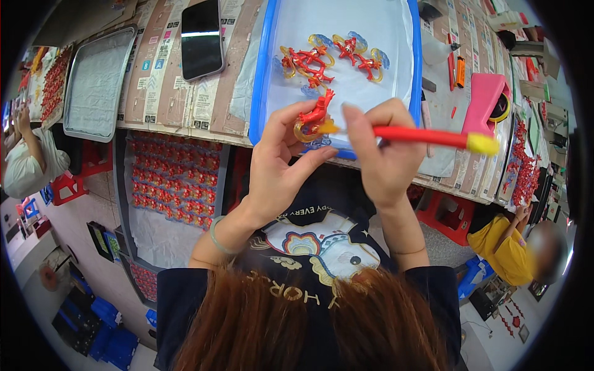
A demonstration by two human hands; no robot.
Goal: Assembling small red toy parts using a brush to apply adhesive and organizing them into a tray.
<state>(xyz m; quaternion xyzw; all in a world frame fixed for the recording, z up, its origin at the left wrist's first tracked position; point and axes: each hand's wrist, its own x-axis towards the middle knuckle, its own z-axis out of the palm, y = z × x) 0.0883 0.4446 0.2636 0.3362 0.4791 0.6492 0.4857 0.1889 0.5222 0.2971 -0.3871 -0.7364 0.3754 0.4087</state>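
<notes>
Small red figure [318, 110] held between two hands over the near edge of a tray [260, 83]

The figure, red with a clear yellow-and-blue base, sits upright in the fingers of the left hand [275, 154], which is closed around it. The right hand [388, 151], just beside it, grips a red-handled tool [427, 135] with a yellow butt end. The tool points toward the figure's lower part; whether it touches cannot be told. The hands are near each other, slightly apart.

Beyond them, several similar figures [309, 63] lie loosely grouped on the tray's white floor, inside its blue rim. The tray rests on a table [154, 80] covered with printed cardboard. Left of the tray lie a dark phone [202, 43] and, farther out, a shallow metal tray [93, 86]. To the right are a pink tape dispenser [482, 102] and an orange stick-shaped item [460, 72].

Below the table edge at left, a grey-rimmed tray [175, 241] holds rows of red-and-blue figures [173, 179]. One person in white [37, 162] sits at far left, another in yellow [508, 252] at far right.
</notes>
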